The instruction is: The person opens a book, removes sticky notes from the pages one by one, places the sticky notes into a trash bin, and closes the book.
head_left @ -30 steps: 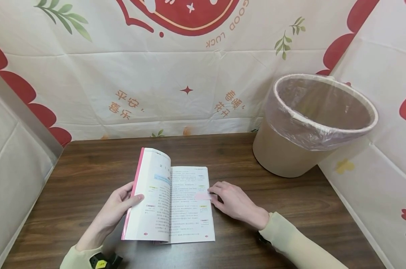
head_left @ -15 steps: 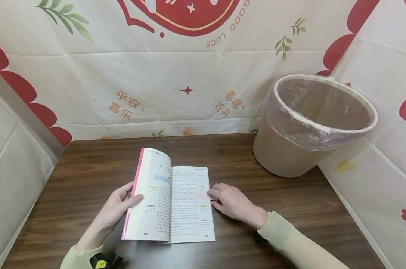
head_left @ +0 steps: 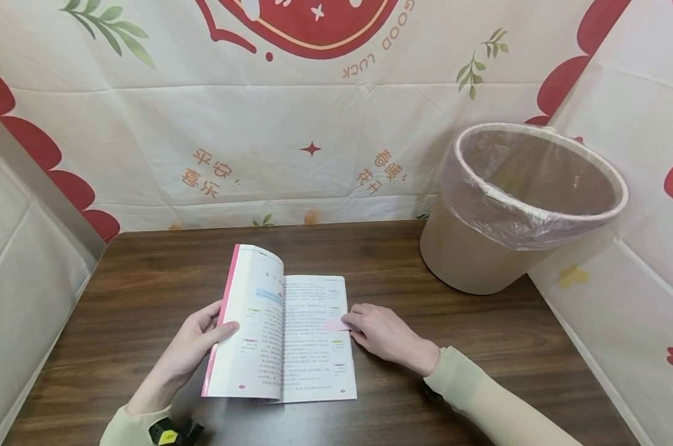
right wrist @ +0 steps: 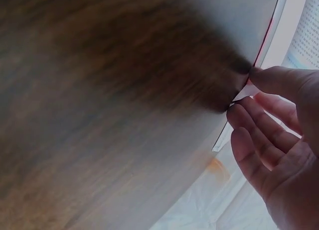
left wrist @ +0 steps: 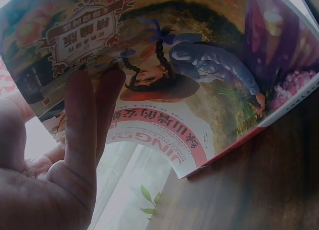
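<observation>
An open book (head_left: 311, 365) with printed pages and a pink cover edge lies on the table, its left part lifted upright. My left hand (head_left: 194, 339) holds that lifted part, thumb on the page and fingers behind. From the left wrist, the illustrated cover (left wrist: 214, 56) shows, with two fingers spread against it. A pale pink sticky note (head_left: 334, 325) lies across the right page's outer margin. My right hand (head_left: 386, 334) pinches its outer end at the page edge. In the right wrist view, thumb and fingers meet around that edge; the fingertips partly hide the note.
A beige bin (head_left: 475, 254) with a clear plastic liner stands at the back right of the dark wooden table (head_left: 163, 266). Printed white cloth (head_left: 308, 111) hangs behind the table and along both sides.
My right hand has shifted slightly left, its fingers closing over the note's outer end at the page edge. The left hand and the book stay as they were.
</observation>
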A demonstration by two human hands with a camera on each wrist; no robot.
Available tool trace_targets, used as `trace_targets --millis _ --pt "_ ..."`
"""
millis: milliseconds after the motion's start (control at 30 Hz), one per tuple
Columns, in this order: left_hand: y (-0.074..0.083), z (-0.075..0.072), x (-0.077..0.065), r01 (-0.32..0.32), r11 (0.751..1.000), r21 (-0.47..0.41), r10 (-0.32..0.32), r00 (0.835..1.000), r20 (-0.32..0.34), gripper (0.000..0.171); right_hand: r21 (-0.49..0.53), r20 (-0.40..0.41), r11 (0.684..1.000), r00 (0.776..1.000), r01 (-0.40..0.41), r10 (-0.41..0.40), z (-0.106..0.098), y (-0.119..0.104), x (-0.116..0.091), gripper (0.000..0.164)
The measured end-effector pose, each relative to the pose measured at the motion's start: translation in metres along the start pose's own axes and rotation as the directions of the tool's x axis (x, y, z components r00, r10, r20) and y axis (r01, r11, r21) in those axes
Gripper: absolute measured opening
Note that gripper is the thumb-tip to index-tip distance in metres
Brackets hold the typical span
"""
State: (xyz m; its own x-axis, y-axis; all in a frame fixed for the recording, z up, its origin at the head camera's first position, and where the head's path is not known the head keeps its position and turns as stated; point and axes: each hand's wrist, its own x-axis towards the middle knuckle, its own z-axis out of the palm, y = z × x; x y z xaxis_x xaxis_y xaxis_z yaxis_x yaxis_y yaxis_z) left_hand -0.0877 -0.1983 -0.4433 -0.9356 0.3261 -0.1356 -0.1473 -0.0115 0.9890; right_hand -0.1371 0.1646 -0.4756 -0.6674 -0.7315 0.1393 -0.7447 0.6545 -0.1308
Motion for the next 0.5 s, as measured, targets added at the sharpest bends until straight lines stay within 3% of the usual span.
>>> trace_targets --millis 500 --pt "0.0008 0.0011 -0.0005 0.005 1.0 -0.002 -0.005 1.0 -0.008 0.058 -0.042 -0.036 0.998 0.998 0.055 -0.057 -0.0003 0.0001 0.0036 0.015"
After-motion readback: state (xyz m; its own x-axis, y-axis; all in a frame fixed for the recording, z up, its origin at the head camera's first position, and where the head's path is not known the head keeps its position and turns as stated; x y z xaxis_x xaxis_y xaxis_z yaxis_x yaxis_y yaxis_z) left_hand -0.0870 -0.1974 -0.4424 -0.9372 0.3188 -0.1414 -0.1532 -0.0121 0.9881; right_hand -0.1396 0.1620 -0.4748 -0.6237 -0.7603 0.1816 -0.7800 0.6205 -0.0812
